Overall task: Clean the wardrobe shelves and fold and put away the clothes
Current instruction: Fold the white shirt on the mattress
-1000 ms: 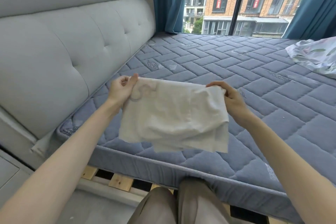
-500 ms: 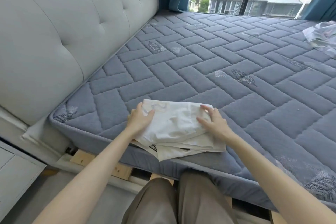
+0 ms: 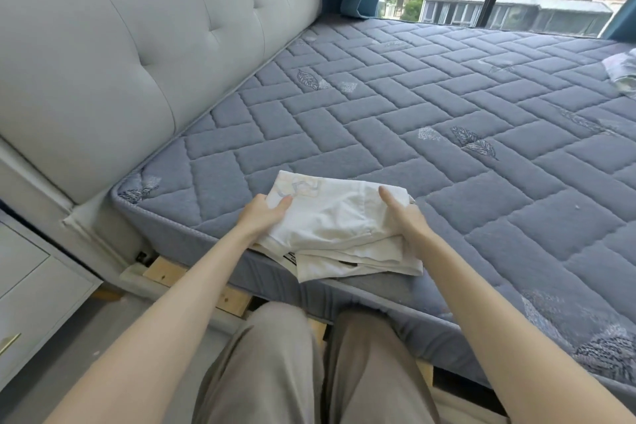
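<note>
Folded white garment (image 3: 340, 227) sits at mattress (image 3: 447, 113) near edge, left hand (image 3: 263, 215) pinching its left side thumb-on-top, right hand (image 3: 404, 218) clasping its right side, thumb on top, other fingers hidden.

Folded white garment (image 3: 335, 229) lies on the mattress (image 3: 447, 148), its near corner overhanging the edge. Left hand (image 3: 263, 215) grips the garment's left side, right hand (image 3: 404, 218) its right side, thumbs on top.
</note>
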Available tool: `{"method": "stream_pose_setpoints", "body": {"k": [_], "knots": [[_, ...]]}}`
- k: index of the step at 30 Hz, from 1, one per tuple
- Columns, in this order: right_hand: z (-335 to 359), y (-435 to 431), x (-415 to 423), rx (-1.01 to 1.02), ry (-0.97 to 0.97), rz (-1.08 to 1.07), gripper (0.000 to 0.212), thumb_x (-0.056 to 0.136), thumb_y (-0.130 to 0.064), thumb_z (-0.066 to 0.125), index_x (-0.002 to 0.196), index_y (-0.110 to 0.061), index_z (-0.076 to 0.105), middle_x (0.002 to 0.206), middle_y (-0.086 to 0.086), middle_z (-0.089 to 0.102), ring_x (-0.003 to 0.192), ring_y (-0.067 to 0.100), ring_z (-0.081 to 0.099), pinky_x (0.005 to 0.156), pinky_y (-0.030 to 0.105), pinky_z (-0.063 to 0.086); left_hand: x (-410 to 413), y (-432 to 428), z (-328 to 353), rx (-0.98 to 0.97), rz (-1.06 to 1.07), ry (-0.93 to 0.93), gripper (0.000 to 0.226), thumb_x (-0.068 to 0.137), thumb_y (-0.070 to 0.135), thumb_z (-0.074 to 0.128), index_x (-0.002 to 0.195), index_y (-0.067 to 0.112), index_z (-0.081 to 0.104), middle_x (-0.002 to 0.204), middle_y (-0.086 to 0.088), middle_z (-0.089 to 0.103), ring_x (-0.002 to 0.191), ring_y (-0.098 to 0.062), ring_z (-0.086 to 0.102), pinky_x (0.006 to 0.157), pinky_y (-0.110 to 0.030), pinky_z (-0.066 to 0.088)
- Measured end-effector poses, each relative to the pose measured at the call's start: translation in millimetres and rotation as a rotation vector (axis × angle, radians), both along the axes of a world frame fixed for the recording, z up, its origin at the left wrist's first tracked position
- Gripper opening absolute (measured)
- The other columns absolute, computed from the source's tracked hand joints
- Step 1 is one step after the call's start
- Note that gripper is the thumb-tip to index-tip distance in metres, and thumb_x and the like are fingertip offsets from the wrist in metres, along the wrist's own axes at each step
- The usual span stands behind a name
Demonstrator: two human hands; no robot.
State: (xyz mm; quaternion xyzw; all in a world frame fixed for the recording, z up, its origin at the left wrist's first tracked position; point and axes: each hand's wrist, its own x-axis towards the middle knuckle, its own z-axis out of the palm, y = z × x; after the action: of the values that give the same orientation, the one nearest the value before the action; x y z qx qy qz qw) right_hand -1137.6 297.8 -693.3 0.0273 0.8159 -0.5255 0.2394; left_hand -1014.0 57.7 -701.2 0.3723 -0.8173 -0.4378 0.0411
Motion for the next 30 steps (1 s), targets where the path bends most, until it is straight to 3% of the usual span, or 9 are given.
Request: {"method": "stream_pose_setpoints", "body": {"k": [4, 7, 9, 12, 15, 17, 22, 26, 30], "knots": [[-8.3, -0.7, 6.5, 0.222, 0.167, 0.091, 0.084, 0.084, -0.058, 0.055, 0.145, -0.008, 0.025, 0.133, 0.009, 0.052, 0.123, 0.034, 0.049, 0.096, 0.037, 0.039, -5.1, -8.8, -3.6, 0.056, -0.007, 0.093, 0.046, 0.089, 0.055, 0.056, 0.111, 0.014, 0.055, 0.111, -0.001, 0.062, 0.1, -0.019, 0.059, 0.085, -0.035, 0.048], [-18.2, 1.7, -3.4, 0.18, 0.237, 0.106, 0.061, 0.089, -0.045, 0.056, 0.137, -0.015, 0.034, 0.12, -0.002, 0.055, 0.118, 0.028, 0.051, 0.093, 0.038, 0.04, -17.2, -17.1, -15.8, 0.083, -0.04, 0.157, 0.035, 0.091, 0.047, 0.058, 0.107, 0.016, 0.057, 0.097, 0.01, 0.061, 0.086, -0.005, 0.058, 0.065, -0.019, 0.045], [-17.2, -3.7, -17.5, 0.12, 0.262, 0.12, 0.05, 0.089, -0.037, 0.06, 0.131, -0.02, 0.04, 0.106, -0.015, 0.053, 0.11, 0.02, 0.053, 0.09, 0.037, 0.042, -24.2, -22.8, -20.5, 0.176, -0.023, 0.205, 0.026, 0.092, 0.036, 0.061, 0.104, 0.013, 0.058, 0.093, 0.009, 0.063, 0.079, 0.0, 0.058, 0.055, -0.01, 0.044], [-0.7, -17.8, -33.8, 0.041, 0.273, 0.111, 0.049, 0.089, -0.027, 0.062, 0.132, -0.022, 0.04, 0.101, -0.024, 0.05, 0.099, 0.007, 0.054, 0.079, 0.028, 0.041, -31.0, -26.1, -9.2, 0.258, 0.004, 0.267, 0.023, 0.092, 0.027, 0.064, 0.104, 0.009, 0.059, 0.094, 0.003, 0.065, 0.08, -0.007, 0.061, 0.061, -0.012, 0.047], [32.8, -30.9, -37.6, 0.007, 0.245, 0.096, 0.05, 0.088, -0.021, 0.063, 0.133, -0.02, 0.041, 0.106, -0.022, 0.053, 0.106, 0.011, 0.055, 0.086, 0.03, 0.043, -31.8, -31.8, 25.4, 0.329, 0.032, 0.304, 0.025, 0.092, 0.026, 0.064, 0.106, 0.006, 0.059, 0.099, -0.004, 0.067, 0.086, -0.013, 0.062, 0.068, -0.021, 0.05], [67.0, -39.7, -35.6, -0.013, 0.223, 0.088, 0.047, 0.088, -0.02, 0.063, 0.131, -0.02, 0.043, 0.108, -0.02, 0.054, 0.109, 0.013, 0.055, 0.09, 0.033, 0.044, -29.3, -39.1, 64.7, 0.333, 0.043, 0.313, 0.025, 0.092, 0.027, 0.064, 0.105, 0.007, 0.059, 0.098, -0.004, 0.066, 0.085, -0.013, 0.062, 0.07, -0.023, 0.049], [201.3, -74.4, -22.7, -0.086, 0.213, 0.107, 0.047, 0.089, -0.02, 0.067, 0.131, -0.021, 0.046, 0.115, -0.011, 0.057, 0.107, 0.011, 0.057, 0.09, 0.03, 0.045, -7.5, -67.8, 202.9, 0.269, 0.087, 0.359, 0.01, 0.094, 0.027, 0.06, 0.09, 0.019, 0.056, 0.084, 0.009, 0.061, 0.071, 0.0, 0.056, 0.062, -0.013, 0.041], [333.0, -113.2, -8.2, -0.142, 0.242, 0.191, 0.049, 0.09, -0.02, 0.066, 0.134, -0.021, 0.043, 0.11, -0.016, 0.056, 0.1, 0.001, 0.057, 0.078, 0.02, 0.045, 28.1, -96.5, 334.0, 0.211, 0.173, 0.43, 0.013, 0.094, 0.026, 0.061, 0.102, 0.015, 0.059, 0.094, 0.009, 0.065, 0.082, 0.004, 0.06, 0.069, -0.009, 0.044], [444.7, -157.1, 13.7, -0.203, 0.259, 0.302, 0.05, 0.091, -0.024, 0.065, 0.133, -0.025, 0.039, 0.114, -0.012, 0.056, 0.104, 0.008, 0.058, 0.077, 0.022, 0.045, 70.7, -127.3, 446.2, 0.179, 0.266, 0.479, 0.022, 0.094, 0.027, 0.06, 0.111, 0.013, 0.058, 0.099, 0.008, 0.065, 0.09, -0.004, 0.061, 0.072, -0.013, 0.045]]}}
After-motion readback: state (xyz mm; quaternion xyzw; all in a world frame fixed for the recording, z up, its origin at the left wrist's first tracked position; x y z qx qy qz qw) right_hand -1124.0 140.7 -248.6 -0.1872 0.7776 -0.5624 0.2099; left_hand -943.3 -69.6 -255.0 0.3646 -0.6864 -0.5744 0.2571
